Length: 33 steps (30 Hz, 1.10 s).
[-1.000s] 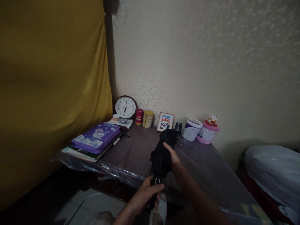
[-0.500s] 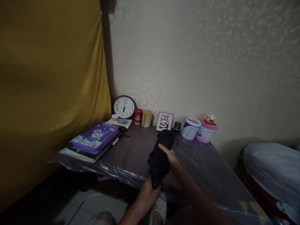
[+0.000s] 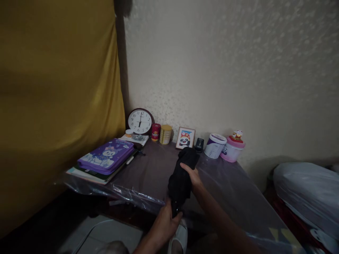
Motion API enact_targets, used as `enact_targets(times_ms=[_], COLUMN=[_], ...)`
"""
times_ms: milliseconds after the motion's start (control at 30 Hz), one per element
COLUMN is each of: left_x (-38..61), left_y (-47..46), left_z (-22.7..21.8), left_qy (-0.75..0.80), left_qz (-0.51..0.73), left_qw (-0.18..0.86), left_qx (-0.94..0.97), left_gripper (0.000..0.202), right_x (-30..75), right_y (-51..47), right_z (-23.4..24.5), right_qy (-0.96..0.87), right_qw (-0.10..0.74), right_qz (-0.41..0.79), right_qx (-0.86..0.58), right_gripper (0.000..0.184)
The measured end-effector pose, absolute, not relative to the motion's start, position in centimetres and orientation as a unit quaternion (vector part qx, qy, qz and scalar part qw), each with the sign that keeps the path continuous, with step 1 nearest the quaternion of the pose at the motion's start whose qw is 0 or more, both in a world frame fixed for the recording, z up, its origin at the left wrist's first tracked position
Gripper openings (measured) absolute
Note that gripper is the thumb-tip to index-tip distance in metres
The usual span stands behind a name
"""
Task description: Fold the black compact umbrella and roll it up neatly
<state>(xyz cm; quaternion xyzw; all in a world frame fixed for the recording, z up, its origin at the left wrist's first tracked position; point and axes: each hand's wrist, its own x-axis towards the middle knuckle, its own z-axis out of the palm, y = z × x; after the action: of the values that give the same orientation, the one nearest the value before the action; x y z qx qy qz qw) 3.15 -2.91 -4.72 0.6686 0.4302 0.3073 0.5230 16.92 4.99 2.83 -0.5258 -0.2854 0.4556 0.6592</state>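
A folded black umbrella (image 3: 180,180) is tilted over the front edge of the table, its top pointing away from me. My left hand (image 3: 166,220) is closed around its handle (image 3: 174,209) at the near end. Higher up, my right hand (image 3: 192,176) grips the bunched black cloth from the right side, with the thumb lying across the top. The fingers under the cloth are hidden. Just beyond the umbrella's far end stands a framed panda picture (image 3: 185,138).
The table (image 3: 156,165) has a clear plastic cover. At left lie a purple zip case (image 3: 107,155) and books; behind stand a clock (image 3: 140,121), a red can (image 3: 156,132) and a yellow can (image 3: 165,134). Farther right are a white tub (image 3: 215,145) and a pink-lidded tub (image 3: 232,150).
The umbrella has shifted very slightly, and its cloth lies a little differently, looking smoother on the left side. Both hands keep their hold in nearly the same places.
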Motion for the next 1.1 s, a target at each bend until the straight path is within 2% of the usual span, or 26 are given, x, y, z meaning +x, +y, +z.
enact_targets(times_ms=[133,200,300,500,800,867,933,1033,1100], left_x=[2.6,2.5,2.7,3.2,-1.8,-3.0,-3.5,-2.4,-1.0], left_y=[-3.0,-3.1,-3.2,-3.3,-0.9,-0.4,-0.1,0.5,1.2], left_z=[-3.3,-2.9,-3.1,-4.1,-1.3,-0.4,0.8,2.9,3.8], left_qy=[0.323,0.304,0.301,0.339,0.313,0.328,0.353,0.34,0.323], left_qz=[0.282,0.287,0.286,0.277,0.191,0.155,0.211,0.398,0.439], left_qw=[0.729,0.771,0.776,0.732,0.662,0.669,0.652,0.486,0.335], left_qx=[0.533,0.481,0.474,0.522,0.654,0.649,0.638,0.7,0.769], left_gripper=[0.037,0.036,0.038,0.043,0.038,0.045,0.052,0.043,0.036], right_x=[16.7,16.6,16.3,16.5,16.9,17.0,17.1,16.9,16.6], right_y=[4.7,4.5,4.2,4.0,4.0,4.1,4.1,4.0,4.0], right_z=[3.3,3.4,3.6,3.5,3.0,2.7,2.5,2.1,1.8], right_qy=[-0.264,-0.257,-0.258,-0.258,-0.274,-0.288,-0.302,-0.327,-0.35], right_qw=[0.65,0.638,0.612,0.587,0.586,0.583,0.572,0.549,0.551], right_qz=[0.479,0.504,0.544,0.579,0.573,0.563,0.55,0.532,0.531], right_qx=[-0.527,-0.523,-0.513,-0.503,-0.503,-0.51,-0.528,-0.556,-0.54], right_gripper=[0.038,0.032,0.027,0.031,0.032,0.032,0.032,0.03,0.03])
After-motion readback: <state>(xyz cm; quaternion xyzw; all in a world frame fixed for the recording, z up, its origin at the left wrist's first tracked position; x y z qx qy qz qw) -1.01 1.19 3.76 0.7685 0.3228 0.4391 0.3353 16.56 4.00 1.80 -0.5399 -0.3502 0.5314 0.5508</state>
